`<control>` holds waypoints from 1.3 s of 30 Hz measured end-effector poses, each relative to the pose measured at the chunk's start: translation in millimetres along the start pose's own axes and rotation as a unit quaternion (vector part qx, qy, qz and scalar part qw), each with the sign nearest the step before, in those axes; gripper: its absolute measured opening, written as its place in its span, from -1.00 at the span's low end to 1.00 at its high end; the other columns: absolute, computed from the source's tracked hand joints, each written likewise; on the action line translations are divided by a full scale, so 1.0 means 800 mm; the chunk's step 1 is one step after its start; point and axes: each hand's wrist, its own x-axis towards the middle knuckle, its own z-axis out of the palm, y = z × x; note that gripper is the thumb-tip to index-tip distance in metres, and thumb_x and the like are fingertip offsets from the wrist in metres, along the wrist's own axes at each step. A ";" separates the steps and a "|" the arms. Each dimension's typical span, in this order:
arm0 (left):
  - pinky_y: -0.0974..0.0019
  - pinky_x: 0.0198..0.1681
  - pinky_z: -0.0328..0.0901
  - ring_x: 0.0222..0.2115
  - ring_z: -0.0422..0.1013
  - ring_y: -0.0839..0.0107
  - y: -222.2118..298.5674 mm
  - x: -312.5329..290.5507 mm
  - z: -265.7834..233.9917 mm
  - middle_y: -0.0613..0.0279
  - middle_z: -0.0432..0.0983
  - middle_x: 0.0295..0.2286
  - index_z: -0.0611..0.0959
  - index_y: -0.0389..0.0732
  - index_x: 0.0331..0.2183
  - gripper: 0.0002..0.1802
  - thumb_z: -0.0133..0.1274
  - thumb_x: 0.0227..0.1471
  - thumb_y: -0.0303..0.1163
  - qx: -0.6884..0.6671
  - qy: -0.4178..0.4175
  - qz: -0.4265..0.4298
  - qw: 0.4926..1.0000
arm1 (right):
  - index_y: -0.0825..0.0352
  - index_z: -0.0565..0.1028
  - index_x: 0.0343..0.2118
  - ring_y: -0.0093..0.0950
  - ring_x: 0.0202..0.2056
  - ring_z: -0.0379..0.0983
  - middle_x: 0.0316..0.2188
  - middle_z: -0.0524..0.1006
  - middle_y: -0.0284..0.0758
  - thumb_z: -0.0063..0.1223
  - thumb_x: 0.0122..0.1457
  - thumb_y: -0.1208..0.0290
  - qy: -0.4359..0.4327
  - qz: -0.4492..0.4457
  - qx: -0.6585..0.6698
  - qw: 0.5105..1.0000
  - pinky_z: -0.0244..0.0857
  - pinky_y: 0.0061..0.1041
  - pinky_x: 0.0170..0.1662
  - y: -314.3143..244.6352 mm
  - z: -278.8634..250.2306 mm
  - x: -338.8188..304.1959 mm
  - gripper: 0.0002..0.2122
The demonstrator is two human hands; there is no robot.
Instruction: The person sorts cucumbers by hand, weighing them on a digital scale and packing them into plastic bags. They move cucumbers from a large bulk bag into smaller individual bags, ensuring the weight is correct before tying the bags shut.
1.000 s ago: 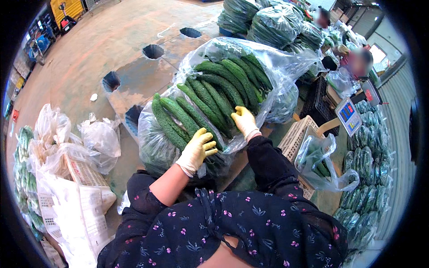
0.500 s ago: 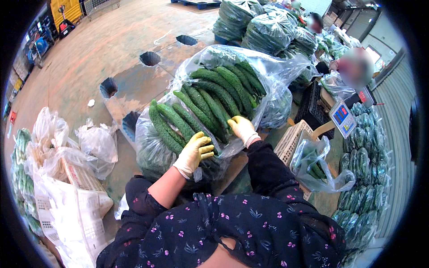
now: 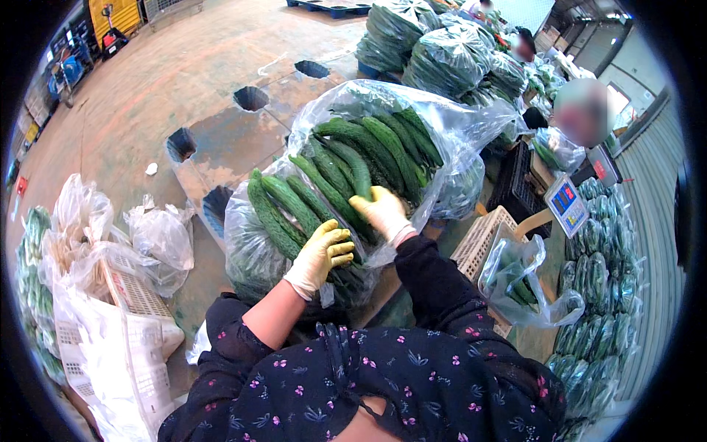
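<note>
A big clear plastic bag lies open toward me, packed with several long green cucumbers. My left hand, in a yellowish glove, presses on the cucumbers at the bag's near left end. My right hand, also gloved, grips the near ends of the cucumbers in the middle of the bag's mouth. Both forearms reach up from my dark flowered sleeves.
White crates wrapped in plastic stand at my left. A small bag of cucumbers hangs on a white crate at right, near a scale. More filled bags and people are behind; cucumbers line the right side.
The view has shifted slightly. My right hand has slid a little toward me on the cucumbers; my left hand stays pressed on the bag's near end.
</note>
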 end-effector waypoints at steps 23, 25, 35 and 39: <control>0.01 -0.11 0.34 -0.18 0.39 0.14 0.006 0.000 -0.001 0.02 0.34 -0.09 0.22 -0.14 0.06 -0.38 0.10 0.01 -0.28 -0.019 0.021 0.019 0.999 | 0.31 0.47 -0.18 -0.18 -0.05 0.40 -0.08 0.44 -0.11 0.26 -0.18 0.15 0.086 0.034 -0.244 0.965 0.26 -0.32 0.02 -0.003 -0.070 0.098 -0.51; 0.00 -0.10 0.33 -0.18 0.39 0.14 0.006 0.001 0.001 0.02 0.34 -0.09 0.22 -0.14 0.06 -0.38 0.10 0.00 -0.28 -0.023 0.011 0.016 1.000 | 0.30 0.44 -0.14 -0.19 -0.05 0.40 -0.09 0.45 -0.11 0.26 -0.18 0.14 0.100 0.017 -0.172 0.980 0.26 -0.31 0.02 0.009 -0.055 0.103 -0.48; 0.01 -0.10 0.32 -0.16 0.38 0.15 0.002 0.002 0.004 0.04 0.36 -0.09 0.23 -0.12 0.06 -0.41 0.07 0.02 -0.27 -0.003 0.029 0.016 0.999 | 0.29 0.01 0.22 -0.13 -0.06 0.28 -0.04 0.30 -0.07 0.12 -0.09 -0.15 0.153 -0.122 -0.245 0.950 0.24 -0.15 -0.08 0.003 0.013 0.055 -0.10; 0.01 -0.10 0.32 -0.16 0.38 0.14 0.002 0.006 0.009 0.05 0.36 -0.09 0.24 -0.11 0.05 -0.41 0.07 0.02 -0.27 0.005 0.027 0.009 1.000 | 0.29 0.01 0.22 -0.11 0.05 0.23 0.08 0.25 -0.07 0.07 -0.04 -0.17 0.111 -0.119 -0.200 0.966 0.20 -0.17 0.02 0.029 -0.002 0.066 -0.13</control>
